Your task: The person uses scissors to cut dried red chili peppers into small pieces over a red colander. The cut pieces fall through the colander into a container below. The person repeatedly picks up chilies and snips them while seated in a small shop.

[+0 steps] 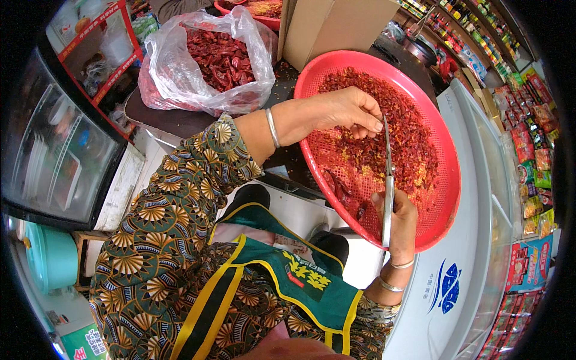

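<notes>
My right hand [399, 216] is closed around the handles of long metal scissors [388, 171], whose blades point away from me. Close to the blade tips, my left hand [353, 112] has its thumb and fingers pinched together; whatever lies between them is too small to make out. Both hands are over a round red plastic sieve basket [310, 85] with a perforated bottom. Cut dried chili pieces [405, 130] and yellow seeds [366, 171] spread across its far and right parts. A few whole dried chilies [338, 186] lie at its near left side.
Left of the basket, an open clear plastic bag [168, 76] of dried red chilies [220, 58] stands on a dark tabletop [153, 114]. A cardboard box [337, 27] rises behind the basket. On the right are a white chest freezer [418, 310] and shelves of packaged goods [535, 153].
</notes>
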A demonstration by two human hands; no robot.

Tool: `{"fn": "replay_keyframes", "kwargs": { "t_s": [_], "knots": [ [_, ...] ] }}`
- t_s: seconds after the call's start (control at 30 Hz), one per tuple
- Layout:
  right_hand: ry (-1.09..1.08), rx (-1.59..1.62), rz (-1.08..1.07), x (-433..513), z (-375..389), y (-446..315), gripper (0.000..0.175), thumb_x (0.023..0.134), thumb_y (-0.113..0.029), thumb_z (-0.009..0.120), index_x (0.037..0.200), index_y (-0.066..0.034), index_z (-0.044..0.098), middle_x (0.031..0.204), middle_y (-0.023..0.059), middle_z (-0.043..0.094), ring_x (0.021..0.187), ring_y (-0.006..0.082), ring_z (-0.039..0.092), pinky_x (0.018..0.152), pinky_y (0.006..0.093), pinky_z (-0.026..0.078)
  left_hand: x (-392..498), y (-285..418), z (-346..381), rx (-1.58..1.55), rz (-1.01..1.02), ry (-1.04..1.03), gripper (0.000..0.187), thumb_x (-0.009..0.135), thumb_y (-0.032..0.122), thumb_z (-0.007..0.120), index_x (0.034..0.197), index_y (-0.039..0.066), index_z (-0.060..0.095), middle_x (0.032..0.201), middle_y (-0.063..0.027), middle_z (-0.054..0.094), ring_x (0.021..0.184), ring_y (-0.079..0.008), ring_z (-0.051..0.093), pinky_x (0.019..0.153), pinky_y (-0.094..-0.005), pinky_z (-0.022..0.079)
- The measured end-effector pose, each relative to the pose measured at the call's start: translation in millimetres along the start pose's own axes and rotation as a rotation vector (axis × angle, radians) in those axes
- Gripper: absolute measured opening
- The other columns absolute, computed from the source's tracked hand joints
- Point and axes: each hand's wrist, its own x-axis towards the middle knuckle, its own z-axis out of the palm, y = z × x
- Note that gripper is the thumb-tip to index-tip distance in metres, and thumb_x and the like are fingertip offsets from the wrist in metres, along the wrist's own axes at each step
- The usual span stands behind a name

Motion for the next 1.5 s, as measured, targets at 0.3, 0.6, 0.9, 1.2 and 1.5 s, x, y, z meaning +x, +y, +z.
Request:
{"fn": "replay_keyframes", "kwargs": {
  "t_s": [0.3, 0.6, 0.9, 1.2, 1.5],
  "knots": [
    [0.048, 0.011, 0.034, -2, -2, -3, 0.025, 0.087, -0.022, 0.068, 0.09, 0.0007, 0.058, 0.067, -0.0039, 0.047, 0.06, 0.0042, 0.04, 0.051, 0.0214, 0.033, 2, -3, -1, -0.197, 0.072, 0.029, 0.021, 0.089, 0.012, 0.063, 0.105, 0.0, 0.056, 0.092, -0.0099, 0.065, 0.076, -0.0151, 0.064, 0.069, -0.0288, 0.054],
    [0.05, -0.066, 0.029, -5, -1, -12, 0.031, 0.082, -0.022, 0.071, 0.1, 0.001, 0.06, 0.074, 0.0044, 0.053, 0.069, 0.0109, 0.045, 0.063, 0.0269, 0.042, 2, 1, -3, -0.188, 0.049, 0.112, 0.024, 0.089, 0.013, 0.064, 0.107, -0.001, 0.057, 0.089, -0.0101, 0.067, 0.072, -0.0155, 0.066, 0.068, -0.0275, 0.056],
    [0.043, -0.094, 0.031, -5, -2, -16, 0.032, 0.082, -0.021, 0.072, 0.102, 0.0003, 0.06, 0.072, 0.0039, 0.052, 0.067, 0.0104, 0.044, 0.061, 0.0272, 0.042, 0, 1, 1, -0.071, 0.011, 0.033, 0.022, 0.088, 0.013, 0.065, 0.103, -0.002, 0.059, 0.089, -0.0091, 0.066, 0.073, -0.0151, 0.066, 0.064, -0.0262, 0.056],
    [0.042, -0.089, 0.02, -4, -1, -13, 0.034, 0.081, -0.026, 0.073, 0.099, 0.0002, 0.06, 0.066, 0.003, 0.045, 0.061, 0.0118, 0.039, 0.054, 0.0294, 0.036, -1, 3, 4, -0.015, -0.016, 0.019, 0.023, 0.088, 0.014, 0.065, 0.104, -0.001, 0.059, 0.09, -0.0079, 0.066, 0.074, -0.0139, 0.065, 0.064, -0.0251, 0.055],
    [0.062, -0.085, 0.01, -3, 1, -12, 0.033, 0.08, -0.026, 0.073, 0.096, -0.0007, 0.059, 0.066, 0.0048, 0.046, 0.061, 0.0146, 0.041, 0.055, 0.0317, 0.038, -1, 3, 5, -0.023, 0.001, 0.02, 0.02, 0.089, 0.014, 0.064, 0.103, 0.0, 0.06, 0.089, -0.0073, 0.066, 0.072, -0.0133, 0.065, 0.063, -0.0252, 0.054]
  ]
}}
